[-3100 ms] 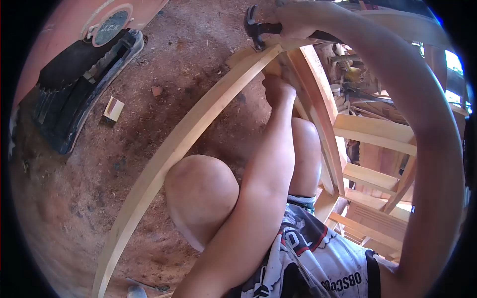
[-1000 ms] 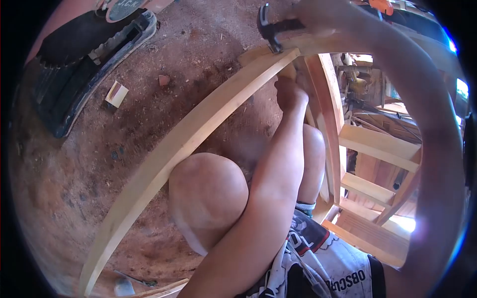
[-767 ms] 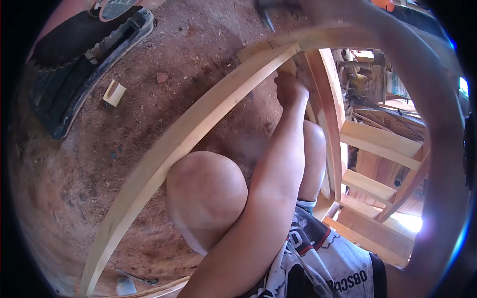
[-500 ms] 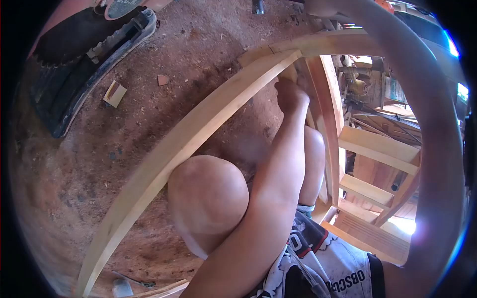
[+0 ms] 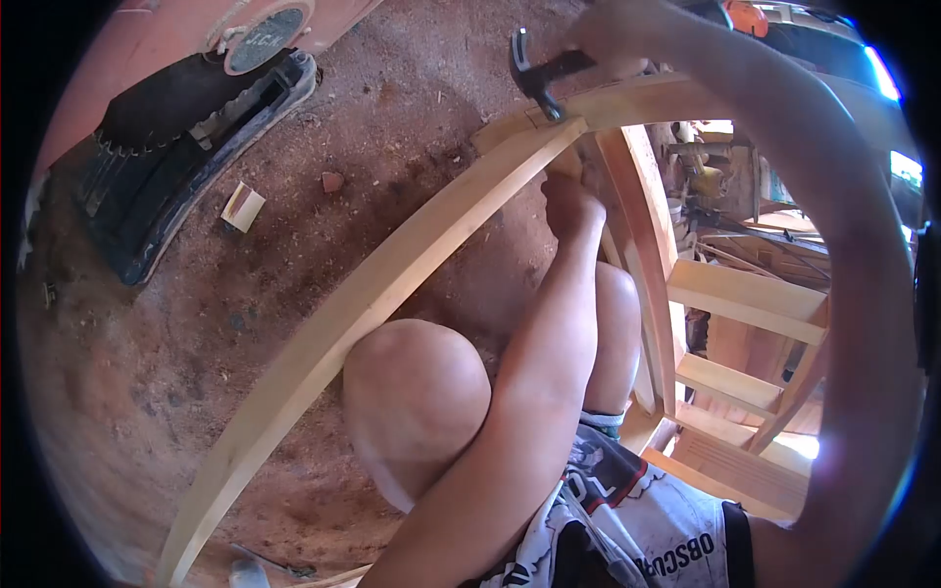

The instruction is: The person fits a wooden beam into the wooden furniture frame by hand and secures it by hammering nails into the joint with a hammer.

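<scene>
My right hand (image 5: 618,39) is closed round the handle of a claw hammer (image 5: 541,76) at the top of the view. The hammer's striking face is at the joint where a long pale board (image 5: 392,265) meets a curved wooden piece (image 5: 647,98). Just below that joint, my left hand (image 5: 571,203) is closed on a small wooden block (image 5: 564,162), its fingertips partly hidden. The long board runs down to the lower left, against my knee.
A circular saw blade (image 5: 167,103) in a dark guard (image 5: 157,211) stands at the upper left. A wood offcut (image 5: 242,207) and a reddish chip (image 5: 332,182) lie on the dirt floor. At the right is a wooden frame with crosspieces (image 5: 750,299).
The hammer was lifted toward the top edge and is now back down at the joint, in my right hand. My left hand keeps its hold. The whole view has shifted slightly.
</scene>
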A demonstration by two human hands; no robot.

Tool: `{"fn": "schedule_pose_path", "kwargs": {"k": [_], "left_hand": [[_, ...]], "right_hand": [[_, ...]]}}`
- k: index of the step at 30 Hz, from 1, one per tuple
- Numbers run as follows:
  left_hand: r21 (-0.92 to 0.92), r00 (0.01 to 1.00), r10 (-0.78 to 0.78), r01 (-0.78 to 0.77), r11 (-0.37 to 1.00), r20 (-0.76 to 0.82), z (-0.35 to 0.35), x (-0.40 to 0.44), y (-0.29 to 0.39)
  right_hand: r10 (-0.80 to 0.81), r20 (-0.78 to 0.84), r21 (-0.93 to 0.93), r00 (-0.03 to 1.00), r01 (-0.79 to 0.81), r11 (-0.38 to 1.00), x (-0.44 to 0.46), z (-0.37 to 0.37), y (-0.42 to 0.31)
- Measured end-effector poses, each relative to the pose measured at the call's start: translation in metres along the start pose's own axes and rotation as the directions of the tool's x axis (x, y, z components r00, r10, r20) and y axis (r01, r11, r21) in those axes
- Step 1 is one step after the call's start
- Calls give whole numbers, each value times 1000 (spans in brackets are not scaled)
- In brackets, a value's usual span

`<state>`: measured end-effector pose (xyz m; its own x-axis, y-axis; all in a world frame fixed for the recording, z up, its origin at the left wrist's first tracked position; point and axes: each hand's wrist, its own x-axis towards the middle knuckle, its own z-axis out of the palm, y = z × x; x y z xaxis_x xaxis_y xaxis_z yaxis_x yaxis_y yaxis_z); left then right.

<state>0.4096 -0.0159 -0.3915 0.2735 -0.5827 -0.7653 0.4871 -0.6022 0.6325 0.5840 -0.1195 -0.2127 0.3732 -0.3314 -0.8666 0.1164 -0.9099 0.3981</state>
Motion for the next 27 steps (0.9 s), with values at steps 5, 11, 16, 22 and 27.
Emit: {"fn": "schedule_pose_path", "kwargs": {"k": [5,11,16,22,27], "left_hand": [[28,997,-82,83,996,-12,8,5,-9],[-66,987,116,-124,990,-111,14,13,-25],[-23,970,224,-227,974,-95,12,30,-28],[-65,904,412,-420,905,-116,16,37,-46],[101,889,316,-299,949,-331,22,45,-42]], "right_hand": [[6,-128,108,992,8,994,-15,19,-15],[66,-332,282,941,32,959,-56,56,-48],[335,-447,571,829,-23,820,-139,100,-76],[737,-100,839,669,454,-299,-210,236,-184],[617,89,579,782,463,-671,-243,292,-230]]}}
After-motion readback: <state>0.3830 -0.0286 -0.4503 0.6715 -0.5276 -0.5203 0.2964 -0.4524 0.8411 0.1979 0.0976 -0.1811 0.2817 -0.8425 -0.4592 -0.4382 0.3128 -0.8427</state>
